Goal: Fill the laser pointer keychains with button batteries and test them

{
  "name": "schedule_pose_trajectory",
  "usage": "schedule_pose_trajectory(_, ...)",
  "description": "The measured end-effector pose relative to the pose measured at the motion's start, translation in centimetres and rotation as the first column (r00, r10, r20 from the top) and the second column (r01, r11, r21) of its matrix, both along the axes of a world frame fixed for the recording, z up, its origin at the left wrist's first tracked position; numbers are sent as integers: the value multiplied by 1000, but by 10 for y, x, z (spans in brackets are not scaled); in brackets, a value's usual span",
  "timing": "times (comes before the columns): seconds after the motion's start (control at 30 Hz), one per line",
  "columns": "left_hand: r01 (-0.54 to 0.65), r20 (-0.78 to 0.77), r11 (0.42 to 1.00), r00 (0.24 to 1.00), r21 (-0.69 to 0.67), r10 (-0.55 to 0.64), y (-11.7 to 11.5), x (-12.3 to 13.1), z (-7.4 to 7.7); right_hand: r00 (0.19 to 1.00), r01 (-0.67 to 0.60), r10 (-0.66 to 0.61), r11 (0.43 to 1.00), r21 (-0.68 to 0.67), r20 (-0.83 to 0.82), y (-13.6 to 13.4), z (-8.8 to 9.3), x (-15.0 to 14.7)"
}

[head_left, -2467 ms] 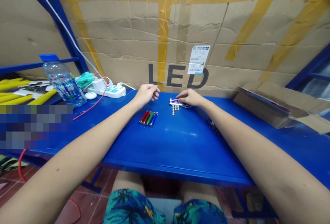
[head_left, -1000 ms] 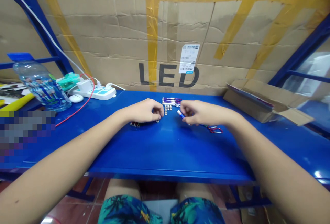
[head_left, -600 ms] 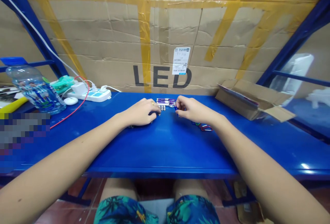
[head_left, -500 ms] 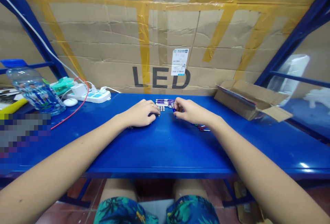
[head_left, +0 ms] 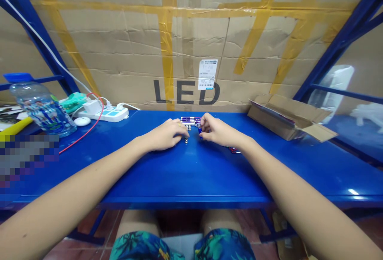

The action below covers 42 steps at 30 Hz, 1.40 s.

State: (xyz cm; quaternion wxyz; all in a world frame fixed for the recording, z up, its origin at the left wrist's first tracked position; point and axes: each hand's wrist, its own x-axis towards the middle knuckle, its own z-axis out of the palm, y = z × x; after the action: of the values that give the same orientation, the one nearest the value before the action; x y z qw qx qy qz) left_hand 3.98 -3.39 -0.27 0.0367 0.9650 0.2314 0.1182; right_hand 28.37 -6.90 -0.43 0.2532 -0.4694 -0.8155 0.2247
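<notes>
Two bare hands lean over the blue bench, and what holds my eye is the small blue metal tube in the right hand, just off the right end of the row of purple-and-silver pocket torches. That hand has its fingers pinched in, thumb against fingertips, the tube nipped between them on a slant. The left hand sits on the near left side of the row, fingers curled and a small gap between thumb and forefinger; its fingertips reach the nearer button cells, though I can't make out whether they have hold of one. More silver cells lie right against the near side of the row. I'd judge the tube light and stiff, hard to dent, but smooth enough to spin between damp fingers, so a pinch around the middle of its barrel looks best, leaving both ends free. The cells look trickier: tiny, slick discs that would skate off or roll if pressed at an edge, best taken by the rim between thumb and forefinger. Neither seems fragile; losing one is the likelier trouble. Right of the row and nearer the person, a red clip shows beneath the right arm, and farther right stands an unlidded cardboard carton.
</notes>
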Motion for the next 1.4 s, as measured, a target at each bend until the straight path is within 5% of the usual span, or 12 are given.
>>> schedule_pose_trajectory(0.27,-39,-44,994,998,106,44,16,6,-9,984,-48,33,996,78,175,-2,4,-10)
schedule_pose_trajectory(0.6,-94,-21,995,995,-38,93,10,11,-3,983,-71,56,994,82,177,-4,5,-13)
schedule_pose_trajectory(0.83,-104,215,994,972,16,98,1,9,4,986,-116,102,988,105,134,0,-3,-12)
schedule_pose_trajectory(1.07,40,292,985,952,167,-88,-16,19,2,982,-185,180,975,124,55,1,-5,-12)
schedule_pose_trajectory(1.4,63,250,982,962,175,-106,-16,17,1,985,-153,144,982,108,91,4,-6,-8)
